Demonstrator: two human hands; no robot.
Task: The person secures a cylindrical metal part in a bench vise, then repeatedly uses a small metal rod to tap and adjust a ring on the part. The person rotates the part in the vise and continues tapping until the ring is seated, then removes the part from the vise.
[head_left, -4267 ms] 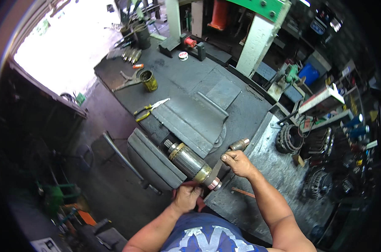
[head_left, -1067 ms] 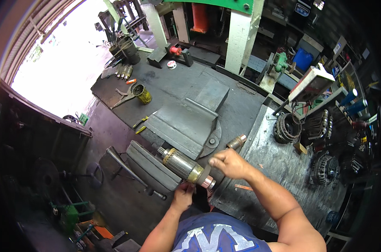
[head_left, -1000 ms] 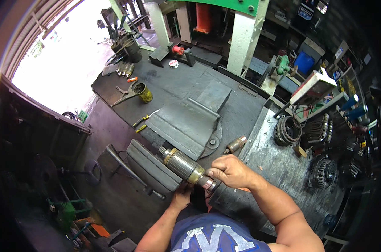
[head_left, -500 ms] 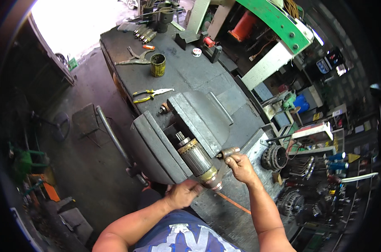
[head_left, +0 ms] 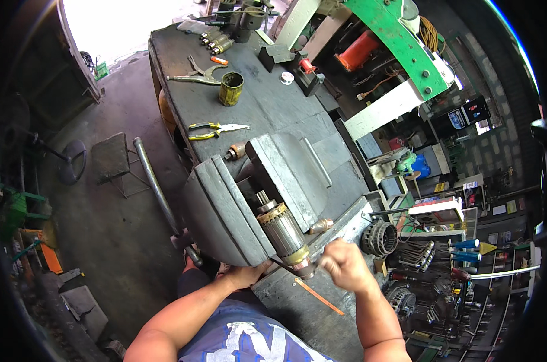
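A motor armature (head_left: 284, 235) lies slanted between the jaws of a large bench vise (head_left: 222, 211), its toothed shaft end pointing away from me and its copper commutator end toward me. My right hand (head_left: 345, 265) is closed beside the commutator end; what its fingers hold, if anything, is hidden. My left hand (head_left: 249, 276) is at the near corner of the left jaw, with its fingers partly hidden and a thin dark edge between it and the armature. A small copper-coloured cylinder (head_left: 320, 226) rests by the right jaw. A thin orange strip (head_left: 319, 297) lies on the near bench.
Long-nose pliers (head_left: 216, 130), locking pliers (head_left: 195, 75) and a yellow can (head_left: 231, 89) are on the workbench (head_left: 273, 99). The vise's long handle (head_left: 156, 187) sticks out on the left. Ring-shaped stators (head_left: 380, 238) and many tools crowd the right side. A stool (head_left: 109, 158) stands on the floor.
My right hand has left the small cylinder, which now lies by the jaw, and come closer to the commutator end. My left hand has moved left to the vise corner. The orange strip has shifted.
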